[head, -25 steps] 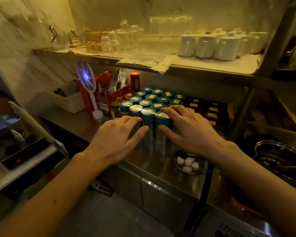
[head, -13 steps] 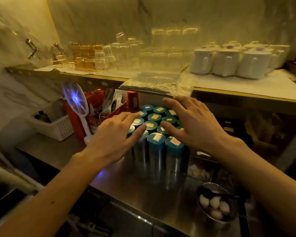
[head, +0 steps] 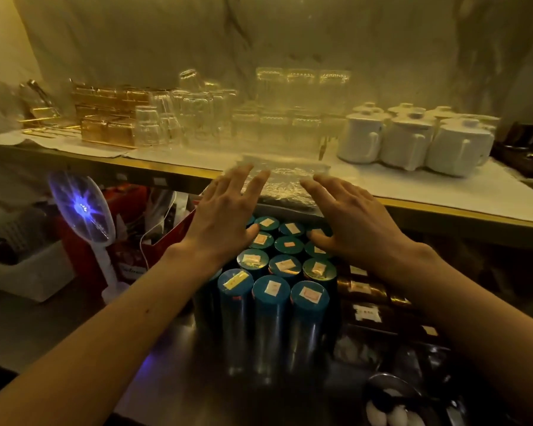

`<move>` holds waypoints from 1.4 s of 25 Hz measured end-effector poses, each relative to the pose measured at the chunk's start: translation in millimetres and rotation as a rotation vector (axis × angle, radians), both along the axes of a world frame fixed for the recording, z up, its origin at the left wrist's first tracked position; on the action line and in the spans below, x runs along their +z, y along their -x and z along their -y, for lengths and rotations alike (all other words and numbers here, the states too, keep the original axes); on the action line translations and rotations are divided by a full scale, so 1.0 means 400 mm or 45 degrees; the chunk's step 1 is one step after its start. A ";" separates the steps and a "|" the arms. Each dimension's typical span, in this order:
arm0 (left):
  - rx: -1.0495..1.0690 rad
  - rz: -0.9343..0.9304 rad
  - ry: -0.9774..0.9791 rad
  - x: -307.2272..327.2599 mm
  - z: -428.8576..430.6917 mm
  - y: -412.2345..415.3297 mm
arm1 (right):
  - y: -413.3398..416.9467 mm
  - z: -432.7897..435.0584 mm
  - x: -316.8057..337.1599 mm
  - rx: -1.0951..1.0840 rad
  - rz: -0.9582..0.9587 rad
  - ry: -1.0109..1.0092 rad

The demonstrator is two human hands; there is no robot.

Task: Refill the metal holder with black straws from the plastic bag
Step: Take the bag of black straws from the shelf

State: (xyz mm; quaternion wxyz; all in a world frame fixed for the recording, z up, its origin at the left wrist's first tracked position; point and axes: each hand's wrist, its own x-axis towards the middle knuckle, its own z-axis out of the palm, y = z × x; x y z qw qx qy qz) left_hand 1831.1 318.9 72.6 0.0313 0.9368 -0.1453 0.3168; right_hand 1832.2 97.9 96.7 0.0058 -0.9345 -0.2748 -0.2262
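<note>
A clear plastic bag lies on the front edge of the upper shelf, with dark straws showing through at its near end. My left hand is raised, fingers spread and straight, its fingertips at the bag's left side. My right hand is also spread flat, fingertips at the bag's right side. Neither hand grips anything. I cannot see a metal straw holder.
Several teal-lidded metal canisters stand on the steel counter below my hands. Glasses and white teapots fill the shelf behind the bag. A glowing racket-shaped zapper and a red box stand left. A bowl of white balls sits near right.
Both hands have risen from above the canisters up to the shelf edge, reaching the plastic bag. The view has tilted upward.
</note>
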 end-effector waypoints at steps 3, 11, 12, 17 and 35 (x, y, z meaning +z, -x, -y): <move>-0.002 0.036 -0.060 0.000 0.007 -0.064 | -0.044 0.007 -0.012 -0.017 0.041 0.053; -0.068 0.068 -0.102 0.009 0.039 -0.147 | -0.111 0.065 -0.014 0.184 0.183 -0.111; -0.064 0.067 -0.111 0.007 0.042 -0.149 | -0.116 0.070 -0.020 0.198 0.212 -0.123; -0.126 0.170 -0.088 0.004 0.055 -0.127 | -0.106 0.078 -0.034 0.194 0.293 -0.187; -0.481 0.209 0.313 -0.078 -0.145 0.228 | 0.377 -0.155 -0.050 -0.049 0.463 -0.454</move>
